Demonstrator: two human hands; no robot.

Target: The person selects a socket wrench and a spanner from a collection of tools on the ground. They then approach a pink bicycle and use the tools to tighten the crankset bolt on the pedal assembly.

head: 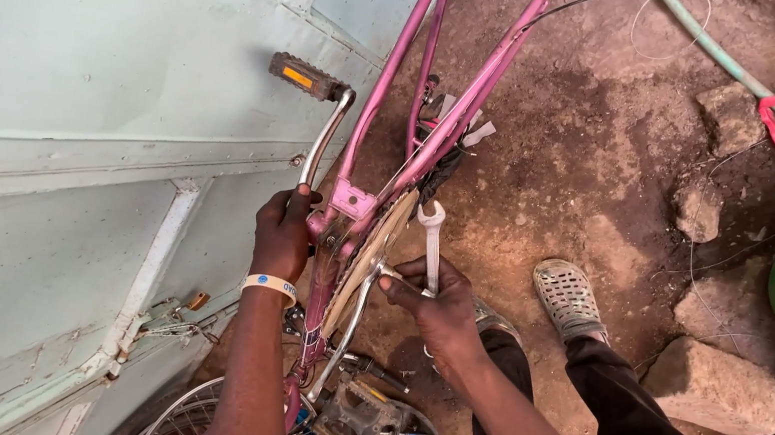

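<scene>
My left hand [284, 231] grips the chrome crank arm [323, 150] of the pink steel bike frame [469, 108]; right hand [431, 304] holds a silver open-end spanner [431, 242]. I'd brace firmly, seat it squarely.

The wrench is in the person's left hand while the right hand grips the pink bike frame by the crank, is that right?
Not quite: the hands are swapped. The head view shows the wrench in the right hand, while the left hand grips the pink bike frame by the crank.

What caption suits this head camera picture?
Left hand grips a pink bicycle frame by its crank; right hand holds a spanner.
</scene>
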